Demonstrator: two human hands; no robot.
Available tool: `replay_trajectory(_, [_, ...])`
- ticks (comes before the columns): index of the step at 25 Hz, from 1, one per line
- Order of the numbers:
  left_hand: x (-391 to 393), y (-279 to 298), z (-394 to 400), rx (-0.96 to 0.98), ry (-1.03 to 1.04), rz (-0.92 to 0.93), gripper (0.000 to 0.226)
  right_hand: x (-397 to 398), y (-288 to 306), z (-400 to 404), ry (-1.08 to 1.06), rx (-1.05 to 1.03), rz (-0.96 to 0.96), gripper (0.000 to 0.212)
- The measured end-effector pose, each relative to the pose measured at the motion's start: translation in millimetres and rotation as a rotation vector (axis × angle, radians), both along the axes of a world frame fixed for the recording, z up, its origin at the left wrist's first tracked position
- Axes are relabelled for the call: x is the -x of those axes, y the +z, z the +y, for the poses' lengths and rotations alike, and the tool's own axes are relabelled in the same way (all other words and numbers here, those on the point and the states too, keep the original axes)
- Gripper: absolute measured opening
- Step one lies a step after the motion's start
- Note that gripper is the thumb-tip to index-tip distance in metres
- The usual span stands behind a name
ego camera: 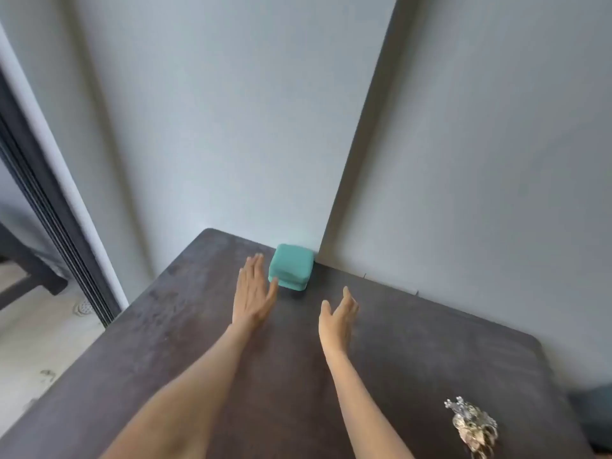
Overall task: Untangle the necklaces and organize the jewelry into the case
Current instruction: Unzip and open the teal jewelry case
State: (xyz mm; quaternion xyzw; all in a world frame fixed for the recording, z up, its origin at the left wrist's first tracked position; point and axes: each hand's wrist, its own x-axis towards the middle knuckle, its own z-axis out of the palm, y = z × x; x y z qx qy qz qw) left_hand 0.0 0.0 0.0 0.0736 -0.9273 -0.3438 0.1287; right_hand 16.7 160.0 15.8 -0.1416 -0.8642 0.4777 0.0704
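Observation:
A small teal jewelry case (291, 266) sits closed at the far corner of the dark table (414, 352), against the wall. My left hand (252, 291) is stretched out flat with fingers apart, just left of the case, its thumb near the case's lower left corner. My right hand (337, 318) is open and empty, reaching forward a short way to the right of and below the case, apart from it. A tangled heap of silvery and gold jewelry (472, 424) lies at the near right of the table, away from both hands.
Grey walls (463, 160) meet in a corner right behind the case. The table's left edge drops to a pale floor with a dark sliding door frame (49, 220). A dark object (592, 412) shows past the table's right edge.

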Motion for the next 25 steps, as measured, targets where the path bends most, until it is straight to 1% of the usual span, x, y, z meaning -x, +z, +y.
replay_trajectory(2, [29,-11,1,-0.216,0.09,0.021,0.059,22,-22,-6,0.011,0.138,-0.035,0.051])
replay_trajectory(3, [45,-18,0,-0.306,0.119,0.034,0.052,39,-36,-9,0.028,0.146,-0.035,0.048])
replay_trajectory(4, [58,-19,0,-0.467,0.13,0.002,0.044,56,-44,-12,0.049,0.139,-0.044,0.046])
replay_trajectory(6, [65,-38,7,-0.615,0.149,0.042,0.033,76,-57,-22,0.143,0.078,-0.047,0.044])
replay_trajectory(7, [65,-46,10,-0.591,0.144,0.072,0.032,81,-61,-25,0.173,0.06,-0.035,0.044])
replay_trajectory(8, [62,-48,14,-0.609,0.133,0.084,0.033,80,-61,-28,0.2,0.059,-0.017,0.044])
replay_trajectory(9, [62,-50,17,-0.602,0.135,0.107,0.034,81,-63,-29,0.205,0.081,0.012,0.044])
replay_trajectory(10, [59,-51,18,-0.649,0.132,0.12,0.035,76,-62,-28,0.21,0.129,0.042,0.043])
replay_trajectory(13, [23,-45,31,-0.755,0.095,0.2,0.036,32,-65,-13,0.204,0.307,0.119,0.038])
replay_trajectory(15, [-19,-42,44,-0.774,0.032,0.188,0.035,-11,-69,4,0.144,0.38,0.147,0.036])
replay_trajectory(17, [-64,-45,60,-0.776,-0.03,0.149,0.033,-61,-77,23,0.081,0.368,0.165,0.031])
replay_trajectory(20, [-130,-49,77,-0.769,-0.13,0.097,0.036,-135,-84,48,0.0,0.294,0.199,0.027])
replay_trajectory(22, [-165,-50,82,-0.746,-0.185,0.072,0.035,-173,-82,64,0.004,0.233,0.21,0.03])
replay_trajectory(25, [-198,-55,73,-0.683,-0.194,0.065,0.032,-204,-76,75,0.017,0.131,0.209,0.043])
